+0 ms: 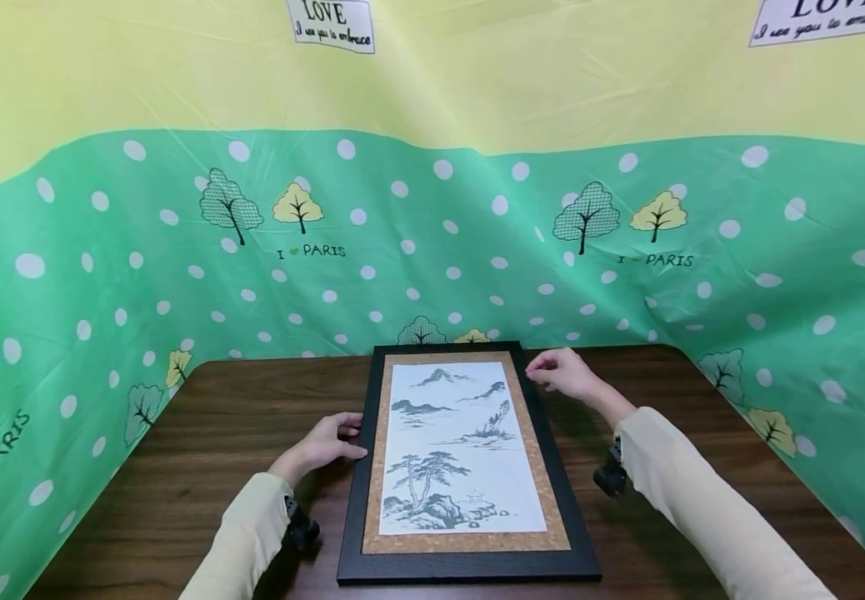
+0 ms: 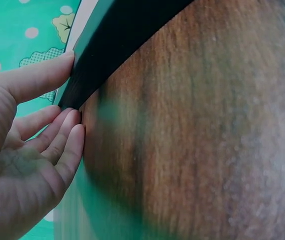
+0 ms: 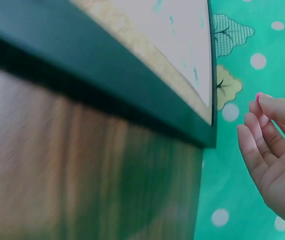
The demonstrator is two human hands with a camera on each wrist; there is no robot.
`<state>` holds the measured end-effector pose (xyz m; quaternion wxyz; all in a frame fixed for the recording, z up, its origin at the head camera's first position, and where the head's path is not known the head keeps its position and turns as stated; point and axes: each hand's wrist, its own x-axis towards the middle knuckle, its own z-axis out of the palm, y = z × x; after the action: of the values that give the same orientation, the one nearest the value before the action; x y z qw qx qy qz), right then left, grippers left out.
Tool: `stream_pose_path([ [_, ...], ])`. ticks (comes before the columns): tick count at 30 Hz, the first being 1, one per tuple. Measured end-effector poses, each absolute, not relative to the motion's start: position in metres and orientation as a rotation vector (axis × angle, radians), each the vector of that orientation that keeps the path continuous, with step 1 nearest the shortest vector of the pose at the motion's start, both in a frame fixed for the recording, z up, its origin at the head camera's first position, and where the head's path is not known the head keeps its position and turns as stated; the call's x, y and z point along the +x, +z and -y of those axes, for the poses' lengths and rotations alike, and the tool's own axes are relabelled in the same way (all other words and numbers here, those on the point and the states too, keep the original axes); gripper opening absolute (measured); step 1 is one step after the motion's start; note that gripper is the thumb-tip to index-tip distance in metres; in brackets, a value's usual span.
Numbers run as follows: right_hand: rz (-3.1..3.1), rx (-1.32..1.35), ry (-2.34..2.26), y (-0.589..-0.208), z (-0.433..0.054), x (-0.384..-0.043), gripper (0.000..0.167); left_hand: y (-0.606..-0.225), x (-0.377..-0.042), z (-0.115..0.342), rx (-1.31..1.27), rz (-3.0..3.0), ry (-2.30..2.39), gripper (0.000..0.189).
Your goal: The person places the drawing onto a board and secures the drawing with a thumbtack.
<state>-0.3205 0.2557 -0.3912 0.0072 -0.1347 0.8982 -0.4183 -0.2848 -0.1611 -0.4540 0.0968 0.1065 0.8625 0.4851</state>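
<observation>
A black-framed cork board (image 1: 468,543) lies on the dark wooden table, bearing a white sheet (image 1: 470,479) printed with an ink landscape of mountains and pines. Along the board's left side, my left hand (image 1: 325,442) rests with thumb and fingertips touching the black edge. My right hand (image 1: 563,371) hovers by the upper right corner, apart from the frame in the right wrist view. Thumb and forefinger there pinch a small pink pin (image 3: 259,96), of which only a bit shows.
The wooden table (image 1: 252,400) extends to both sides of the board. Behind and around it hangs a green and yellow curtain (image 1: 432,217) with dots and trees; the board's far end reaches up to it.
</observation>
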Motion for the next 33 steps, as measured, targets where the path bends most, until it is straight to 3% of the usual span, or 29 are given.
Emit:
stream_pose_path([
  [13, -2.685, -0.451, -1.359, -0.393, -0.202, -0.358, 0.021, -0.454, -0.287, 0.164, 0.298, -2.486, 1.508, 0.059],
  [33, -2.628, -0.189, -1.492, -0.435, -0.142, -0.388, 0.016, -0.453, -0.286, 0.165, 0.301, -2.43, 1.511, 0.059],
])
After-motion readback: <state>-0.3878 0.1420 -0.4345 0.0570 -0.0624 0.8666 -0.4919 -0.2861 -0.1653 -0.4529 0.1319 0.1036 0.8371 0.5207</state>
